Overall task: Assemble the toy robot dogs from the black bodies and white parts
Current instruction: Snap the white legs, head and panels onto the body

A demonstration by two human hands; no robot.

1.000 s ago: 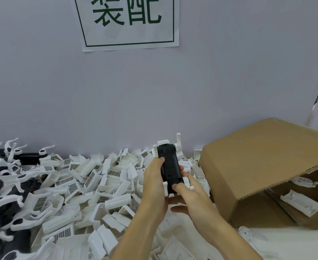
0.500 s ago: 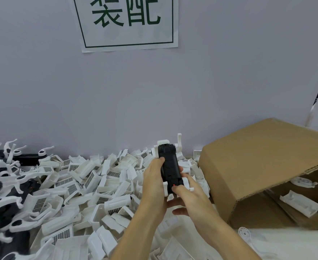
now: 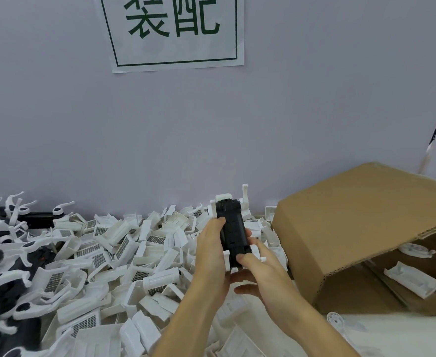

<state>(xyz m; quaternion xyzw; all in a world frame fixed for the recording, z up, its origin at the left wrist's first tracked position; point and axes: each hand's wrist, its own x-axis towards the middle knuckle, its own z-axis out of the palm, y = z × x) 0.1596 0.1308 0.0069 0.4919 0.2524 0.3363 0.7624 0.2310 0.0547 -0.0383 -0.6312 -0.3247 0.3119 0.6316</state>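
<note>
I hold a black toy dog body [image 3: 231, 231] upright above the parts heap, with white pieces fitted at its top and lower sides. My left hand [image 3: 210, 249] grips its left side, thumb on the black face. My right hand [image 3: 259, 273] holds its lower end, thumb pressed against the bottom edge. A deep heap of loose white parts [image 3: 124, 256] with grille panels covers the table below and to the left. Assembled black-and-white dogs [image 3: 8, 269] lie piled at the far left.
A brown cardboard box [image 3: 361, 217] lies on its side at the right, its opening showing several white parts [image 3: 411, 279] inside. A round white piece [image 3: 336, 320] lies on the table in front of it. A wall with a paper sign [image 3: 173, 32] stands close behind.
Both hands keep the same grip on the black body. It has barely shifted, a touch lower and rightward in view.
</note>
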